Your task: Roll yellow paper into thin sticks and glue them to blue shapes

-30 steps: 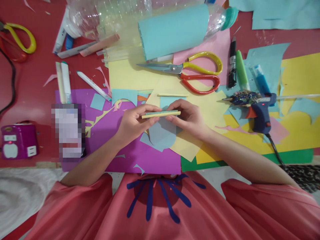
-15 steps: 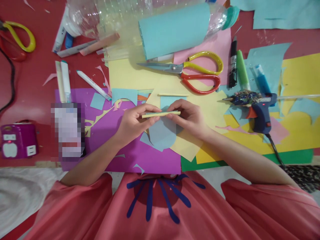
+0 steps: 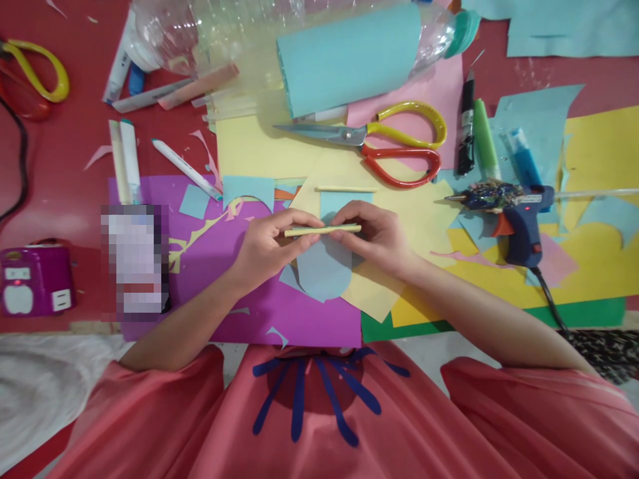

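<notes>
A narrow pale-yellow paper strip point(image 3: 323, 231), folded or rolled, is pinched level between my two hands above the paper. My left hand point(image 3: 272, 239) grips its left part between thumb and fingers. On the other side my right hand point(image 3: 374, 229) holds it the same way, the fingertips of both hands close together. Below them lies a light-blue paper piece point(image 3: 324, 269) with a rounded lower edge. Just beyond the hands a second thin yellow strip point(image 3: 345, 189) rests on the sheets.
Large scissors point(image 3: 359, 136) lie beyond my hands, near a bottle wrapped in blue paper point(image 3: 349, 60). To the right is a glue gun point(image 3: 519, 213) with its cord, beside markers point(image 3: 483, 140). A phone point(image 3: 136, 259) and a purple power adapter point(image 3: 36, 281) are at left.
The strip has tilted slightly in my fingers, and its left end now sits nearly level with its right end. Both hands keep their hold in almost the same place.
</notes>
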